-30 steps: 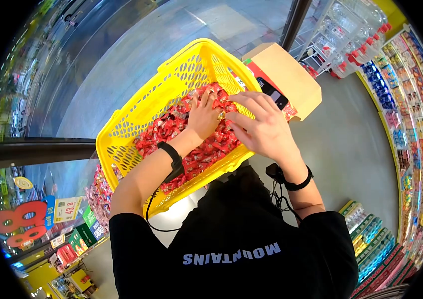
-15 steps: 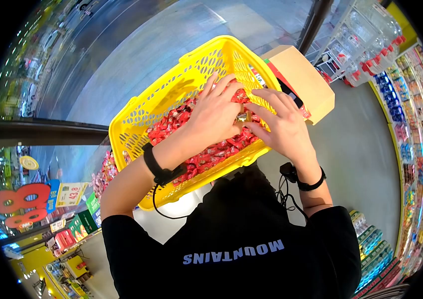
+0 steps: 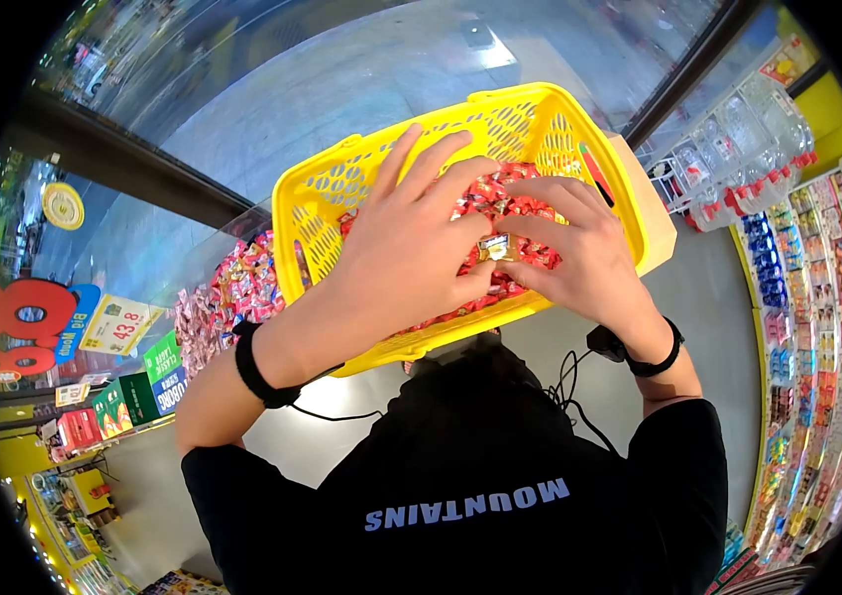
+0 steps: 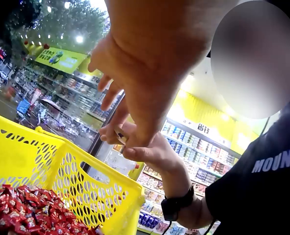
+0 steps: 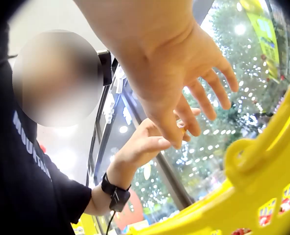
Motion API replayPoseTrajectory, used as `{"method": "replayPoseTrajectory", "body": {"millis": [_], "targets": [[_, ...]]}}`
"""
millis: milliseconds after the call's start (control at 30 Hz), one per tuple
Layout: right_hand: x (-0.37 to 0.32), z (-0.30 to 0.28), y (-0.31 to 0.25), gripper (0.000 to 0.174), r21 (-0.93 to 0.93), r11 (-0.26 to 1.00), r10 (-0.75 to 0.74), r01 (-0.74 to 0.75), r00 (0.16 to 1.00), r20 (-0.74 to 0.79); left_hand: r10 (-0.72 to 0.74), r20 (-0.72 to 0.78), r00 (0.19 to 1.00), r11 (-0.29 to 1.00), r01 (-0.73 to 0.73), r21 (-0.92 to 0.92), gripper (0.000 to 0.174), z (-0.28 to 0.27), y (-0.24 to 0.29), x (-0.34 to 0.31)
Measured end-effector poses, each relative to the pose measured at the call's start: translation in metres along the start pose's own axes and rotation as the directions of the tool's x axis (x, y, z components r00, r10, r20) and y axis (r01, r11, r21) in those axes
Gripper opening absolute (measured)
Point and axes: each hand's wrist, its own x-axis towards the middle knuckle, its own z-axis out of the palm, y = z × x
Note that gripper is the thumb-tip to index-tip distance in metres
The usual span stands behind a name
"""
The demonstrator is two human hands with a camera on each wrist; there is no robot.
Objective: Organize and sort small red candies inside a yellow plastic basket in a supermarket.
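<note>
Between my hands, over the yellow basket, is a small gold-wrapped candy with a white and dark label. My left hand pinches its left end between thumb and index finger, its other fingers spread out. At the right end, the thumb and index finger of my right hand pinch the wrapper. Many red-wrapped candies fill the bottom of the basket beneath. In the left wrist view the candy shows between the fingertips, above the basket wall.
A cardboard box stands beyond the basket's right end. Left of the basket lies a heap of pink and red wrapped sweets. Stocked shelves line the right, near bottled water on a rack. A cable hangs from my right wrist.
My left hand has risen from among the red candies and met my right hand at the gold-wrapped candy. Both hands are now higher above the basket. The view has shifted, placing the basket further right.
</note>
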Motion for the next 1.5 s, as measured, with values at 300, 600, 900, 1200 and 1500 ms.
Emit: {"method": "replayPoseTrajectory", "body": {"millis": [300,600,900,1200,1500], "targets": [[0.068,0.022,-0.018,0.033,-0.091,0.981,-0.148,0.173,0.96,0.236,-0.412,-0.244,0.878,0.898,0.437,0.058,0.021,-0.055,-0.045,-0.159],[0.082,0.111,0.061,0.038,-0.091,0.991,0.003,0.096,0.676,0.737,-0.671,-0.38,0.637,0.662,0.745,0.081,0.031,0.032,-0.097,-0.317],[0.054,0.187,0.039,0.047,-0.058,0.985,-0.026,0.161,0.477,0.878,-0.744,-0.307,0.594,0.601,0.795,0.08,0.039,0.05,-0.089,-0.329],[0.053,0.215,0.064,0.02,0.031,0.975,-0.157,0.219,0.586,0.795,-0.653,-0.403,0.642,0.706,0.708,-0.017,0.038,0.014,-0.069,-0.274],[0.115,0.13,-0.022,0.013,0.561,0.805,-0.225,-0.194,0.775,0.591,-0.52,-0.241,0.819,0.854,0.51,-0.106,0.048,0.002,-0.053,-0.193]]}}
